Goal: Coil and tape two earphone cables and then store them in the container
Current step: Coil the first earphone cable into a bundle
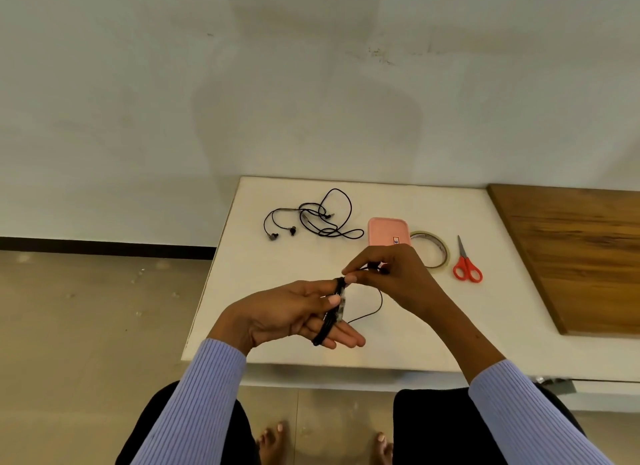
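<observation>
wrapping above the counter [277,347], the black earphone cable [333,314] is sitting looped around the left hand's [294,314] straight fingers, thumb pressing it, while the right hand [388,274] is pinching its free end; second earphone cable [311,218] is lying uncoiled beside the pink container [384,230].

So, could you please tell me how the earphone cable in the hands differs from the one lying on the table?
The held earphone cable is wound in tight loops around the left hand's fingers, while the loose earphone cable sprawls uncoiled on the white table. The held one is gripped by both hands, its free end pinched by the right hand; the loose one lies untouched, its earbuds showing. Both are thin and black, and neither is taped yet.
</observation>
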